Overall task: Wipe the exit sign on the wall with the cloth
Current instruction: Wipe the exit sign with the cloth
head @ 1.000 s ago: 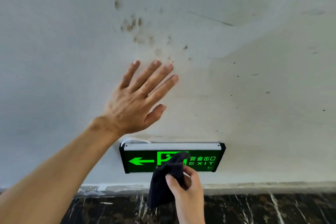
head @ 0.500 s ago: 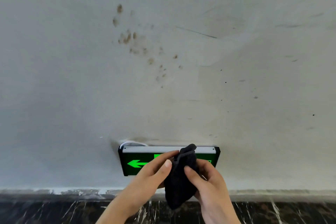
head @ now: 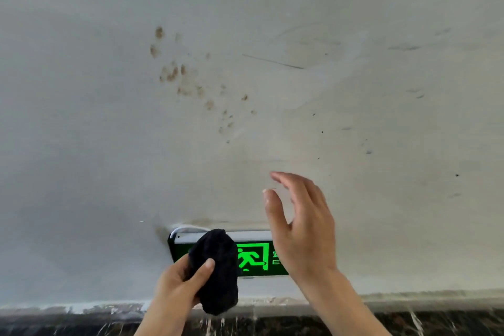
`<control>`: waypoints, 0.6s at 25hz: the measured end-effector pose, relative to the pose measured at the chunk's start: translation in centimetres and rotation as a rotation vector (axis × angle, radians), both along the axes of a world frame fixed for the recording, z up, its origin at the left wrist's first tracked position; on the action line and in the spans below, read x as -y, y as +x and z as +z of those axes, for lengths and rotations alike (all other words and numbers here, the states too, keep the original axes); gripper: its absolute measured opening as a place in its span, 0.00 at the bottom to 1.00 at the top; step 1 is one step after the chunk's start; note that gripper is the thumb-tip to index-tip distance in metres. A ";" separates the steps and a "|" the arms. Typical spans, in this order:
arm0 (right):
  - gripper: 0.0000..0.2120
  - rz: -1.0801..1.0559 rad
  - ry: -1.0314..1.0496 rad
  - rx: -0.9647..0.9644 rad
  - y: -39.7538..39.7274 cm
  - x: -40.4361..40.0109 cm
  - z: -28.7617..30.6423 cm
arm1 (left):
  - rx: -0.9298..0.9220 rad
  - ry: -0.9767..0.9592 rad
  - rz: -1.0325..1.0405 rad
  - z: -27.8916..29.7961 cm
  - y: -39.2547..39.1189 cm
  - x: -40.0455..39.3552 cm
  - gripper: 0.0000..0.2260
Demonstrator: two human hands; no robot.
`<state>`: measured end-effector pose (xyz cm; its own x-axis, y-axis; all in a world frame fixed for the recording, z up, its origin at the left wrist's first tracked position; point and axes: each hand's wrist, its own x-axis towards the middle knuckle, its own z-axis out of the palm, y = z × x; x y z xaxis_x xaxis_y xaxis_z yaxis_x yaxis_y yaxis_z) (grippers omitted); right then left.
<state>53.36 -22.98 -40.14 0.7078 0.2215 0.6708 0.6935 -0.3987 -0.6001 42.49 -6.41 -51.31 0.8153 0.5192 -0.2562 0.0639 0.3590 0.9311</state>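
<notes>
Partly hidden exit sign [head: 252, 256] (cloth [head: 215, 267], hands)

I see a pale plastered wall [head: 95, 144] carrying the green-lit exit sign [head: 252, 256], mounted flat against it. Brown smudges [head: 170, 73] lie above the sign, up and left. Dark marble skirting [head: 436, 322] runs below the sign.
</notes>
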 end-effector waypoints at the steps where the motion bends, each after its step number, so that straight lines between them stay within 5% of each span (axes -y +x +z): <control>1: 0.15 -0.024 -0.003 0.203 0.9 -0.2 0.3 | 0.011 -0.033 0.036 -0.4 -0.2 0.0 0.10; 3: 0.17 -0.068 -0.087 0.493 2.8 -0.6 0.9 | 0.040 -0.152 0.118 -0.9 -0.7 0.2 0.10; 8: 0.27 -0.248 -0.314 0.666 6.7 -2.3 2.4 | -0.004 -0.402 0.326 -2.2 -3.6 -1.9 0.09; 11: 0.28 -0.322 -0.364 0.730 9.3 -3.4 3.4 | -0.126 -0.352 0.421 -3.1 -5.7 -4.3 0.10; 15: 0.30 -0.368 -0.345 0.777 11.8 -4.6 3.0 | -0.010 -0.157 0.591 -3.3 -6.6 -6.4 0.13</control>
<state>65.20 -18.36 -37.18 0.1521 0.3478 0.9252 0.6459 -0.7435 0.1733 35.93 -0.02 -54.64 0.3978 0.8385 -0.3724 -0.1799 0.4693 0.8645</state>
